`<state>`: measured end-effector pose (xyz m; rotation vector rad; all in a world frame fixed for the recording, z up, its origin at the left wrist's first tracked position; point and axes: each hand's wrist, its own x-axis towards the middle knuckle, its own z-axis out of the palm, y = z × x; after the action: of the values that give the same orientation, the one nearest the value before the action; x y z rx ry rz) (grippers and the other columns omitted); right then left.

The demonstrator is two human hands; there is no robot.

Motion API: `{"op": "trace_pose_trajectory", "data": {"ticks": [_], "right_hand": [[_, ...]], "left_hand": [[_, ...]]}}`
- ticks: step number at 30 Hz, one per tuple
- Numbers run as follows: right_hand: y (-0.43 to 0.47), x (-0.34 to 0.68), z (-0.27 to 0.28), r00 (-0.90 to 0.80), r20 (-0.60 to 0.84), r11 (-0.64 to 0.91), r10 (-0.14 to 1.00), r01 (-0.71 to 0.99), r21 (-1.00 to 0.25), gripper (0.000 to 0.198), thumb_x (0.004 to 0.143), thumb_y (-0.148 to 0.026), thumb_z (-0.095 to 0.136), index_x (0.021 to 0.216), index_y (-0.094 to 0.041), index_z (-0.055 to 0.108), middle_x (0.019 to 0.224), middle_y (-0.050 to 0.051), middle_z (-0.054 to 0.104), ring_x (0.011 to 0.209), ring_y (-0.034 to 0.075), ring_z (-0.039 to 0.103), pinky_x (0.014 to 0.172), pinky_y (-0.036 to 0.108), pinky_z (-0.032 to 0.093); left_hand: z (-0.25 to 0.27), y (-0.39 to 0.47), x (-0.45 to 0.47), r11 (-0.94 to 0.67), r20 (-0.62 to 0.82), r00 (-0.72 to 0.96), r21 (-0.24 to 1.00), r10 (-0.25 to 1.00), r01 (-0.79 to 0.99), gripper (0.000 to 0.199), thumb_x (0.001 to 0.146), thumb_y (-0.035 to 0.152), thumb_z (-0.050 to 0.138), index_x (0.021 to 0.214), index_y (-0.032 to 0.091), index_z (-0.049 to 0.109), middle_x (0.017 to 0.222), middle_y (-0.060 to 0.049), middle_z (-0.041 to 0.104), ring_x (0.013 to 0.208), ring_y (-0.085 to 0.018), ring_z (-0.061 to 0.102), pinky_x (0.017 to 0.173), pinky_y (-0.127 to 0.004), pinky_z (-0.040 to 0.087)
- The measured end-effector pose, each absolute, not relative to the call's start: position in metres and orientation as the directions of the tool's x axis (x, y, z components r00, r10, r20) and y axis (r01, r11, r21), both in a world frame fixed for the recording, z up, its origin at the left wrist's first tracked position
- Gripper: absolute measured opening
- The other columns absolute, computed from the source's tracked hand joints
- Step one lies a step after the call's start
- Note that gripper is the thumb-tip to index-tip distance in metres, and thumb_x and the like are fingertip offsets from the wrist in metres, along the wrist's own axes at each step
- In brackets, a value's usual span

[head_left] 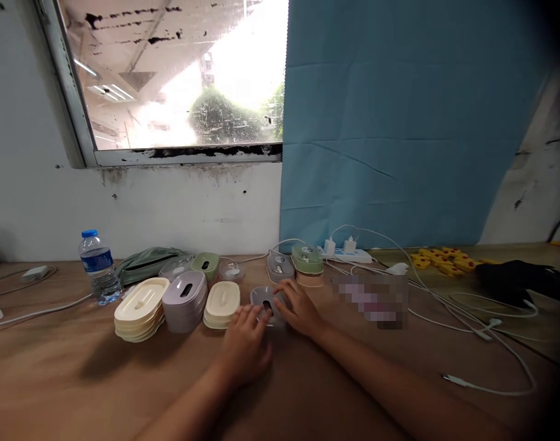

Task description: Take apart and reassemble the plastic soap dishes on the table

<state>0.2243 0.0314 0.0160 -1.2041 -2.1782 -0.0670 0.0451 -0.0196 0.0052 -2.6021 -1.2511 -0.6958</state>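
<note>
In front of me on the brown table is a small grey oval container (260,295) with a dark slot in its top. My left hand (246,340) has its curled fingers on the near left side of it. From the right, my right hand (298,307) bends its fingers over the rim beside the slot. Both hands partly cover the container. Just left of it stands a short stack of cream oval lids (223,301). Farther left are a stack of lilac slotted containers (185,300) and a taller stack of cream lids (141,306).
Behind are a green slotted container (206,264), a grey lidded box (280,267) and a green-topped box (307,260). A water bottle (98,269) and green pouch (144,264) stand left. A power strip (360,255), white cables (445,300) and yellow pieces (445,260) lie right.
</note>
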Motion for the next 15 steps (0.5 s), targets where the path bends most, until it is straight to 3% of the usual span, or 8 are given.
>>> {"op": "trace_pose_trajectory", "data": {"ticks": [4,8,12,15], "right_hand": [[0.099,0.195,0.039,-0.495,0.446,0.619,0.745,0.763,-0.187,0.018,0.075,-0.011,0.048,0.09,-0.015,0.056,0.09,0.005,0.057,0.078,0.014,0.055,0.074,0.025,0.043],[0.152,0.159,0.05,-0.566,0.321,0.622,0.759,0.776,-0.102,0.029,0.067,-0.011,0.055,0.095,-0.015,0.059,0.099,0.009,0.06,0.084,0.018,0.057,0.073,0.025,0.043],[0.173,0.14,0.05,-0.621,0.147,0.63,0.77,0.777,-0.02,0.03,0.056,-0.006,0.062,0.086,-0.014,0.066,0.089,0.012,0.066,0.077,0.023,0.062,0.064,0.026,0.044],[0.175,0.137,0.05,-0.644,0.101,0.646,0.758,0.763,0.014,0.029,0.059,-0.005,0.058,0.085,-0.014,0.068,0.085,0.012,0.069,0.077,0.024,0.063,0.063,0.026,0.043]], "left_hand": [[-0.007,-0.02,0.062,-0.695,0.471,0.608,0.016,0.64,0.719,0.042,0.082,0.036,0.038,0.123,0.026,0.043,0.127,-0.003,0.046,0.118,-0.028,0.036,0.1,-0.045,0.026],[-0.013,-0.01,0.068,-0.658,0.477,0.571,0.021,0.668,0.752,0.039,0.085,0.033,0.033,0.122,0.026,0.045,0.126,-0.002,0.048,0.117,-0.03,0.036,0.098,-0.046,0.029],[-0.016,0.0,0.071,-0.648,0.482,0.554,0.039,0.679,0.761,0.043,0.083,0.037,0.037,0.124,0.026,0.042,0.124,-0.004,0.048,0.114,-0.03,0.039,0.097,-0.047,0.031],[-0.017,0.008,0.075,-0.678,0.478,0.577,0.055,0.662,0.733,0.042,0.083,0.039,0.037,0.122,0.026,0.044,0.121,-0.005,0.05,0.114,-0.029,0.039,0.097,-0.047,0.031]]}}
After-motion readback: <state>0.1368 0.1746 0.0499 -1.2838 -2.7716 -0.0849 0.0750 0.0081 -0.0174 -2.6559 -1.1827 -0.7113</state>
